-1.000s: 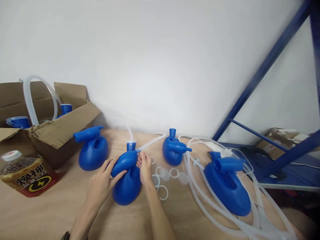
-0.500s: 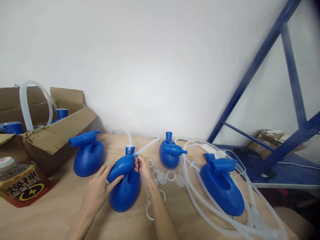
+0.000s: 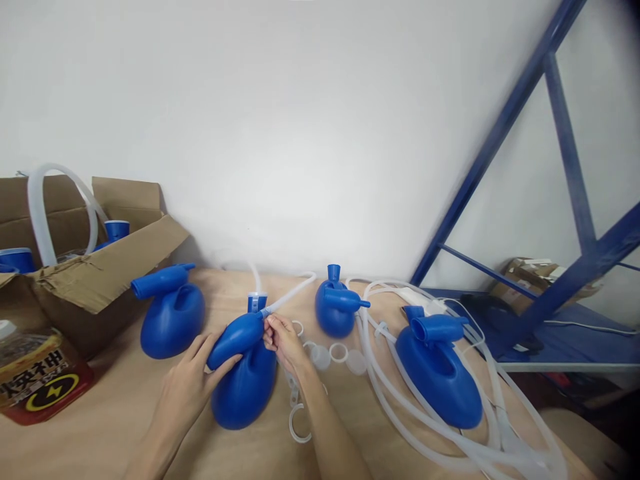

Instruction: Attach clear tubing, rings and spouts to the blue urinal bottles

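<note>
My left hand is wrapped around a blue plastic funnel-shaped cup, fingers over its top and thumb along its near side. A translucent hose meets the cup's narrow tip. Right beside that joint, my right hand has its fingertips pinched together; what lies between them is hidden. Under the cup stands a blue urinal bottle, a white-rimmed neck showing behind. White rings and translucent discs lie to the right of my right forearm and beyond it.
More blue bottles stand at left, centre right and right, each with a blue cup on it. Coiled hoses surround the right one. A cardboard box and labelled jar are at left, a blue metal frame at right.
The view has shifted slightly, moving the scene a little left. My left hand keeps its hold on the cup, and my right fingers stay at the hose joint, slightly repositioned.
</note>
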Available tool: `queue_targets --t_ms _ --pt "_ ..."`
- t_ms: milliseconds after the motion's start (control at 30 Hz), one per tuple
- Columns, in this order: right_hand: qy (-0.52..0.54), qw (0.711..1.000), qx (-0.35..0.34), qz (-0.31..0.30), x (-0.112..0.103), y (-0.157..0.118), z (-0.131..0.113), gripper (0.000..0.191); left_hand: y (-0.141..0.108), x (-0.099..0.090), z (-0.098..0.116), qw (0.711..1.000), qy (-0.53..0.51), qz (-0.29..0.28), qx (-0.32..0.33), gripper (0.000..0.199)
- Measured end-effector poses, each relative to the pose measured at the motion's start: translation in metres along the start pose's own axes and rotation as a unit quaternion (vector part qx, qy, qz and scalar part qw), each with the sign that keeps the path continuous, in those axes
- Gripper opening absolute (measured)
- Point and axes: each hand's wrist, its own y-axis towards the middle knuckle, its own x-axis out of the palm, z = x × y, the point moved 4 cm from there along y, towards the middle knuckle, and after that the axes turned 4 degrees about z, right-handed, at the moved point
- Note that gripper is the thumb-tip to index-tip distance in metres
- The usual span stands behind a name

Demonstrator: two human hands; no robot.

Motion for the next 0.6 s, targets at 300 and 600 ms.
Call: queue_targets --t_ms 300,600 --pt "0.071 0.997 -0.022 0.034 -0.007 0.005 0.0 0.053 0.002 -0.002 -0.002 1.0 0.0 -0.021 -0.009 0.052" --pt "0.105 0.991 -0.023 0.078 -0.01 0.019 -0.029 0.049 0.001 0.006 0.004 0.994 0.085 0.006 0.07 0.048"
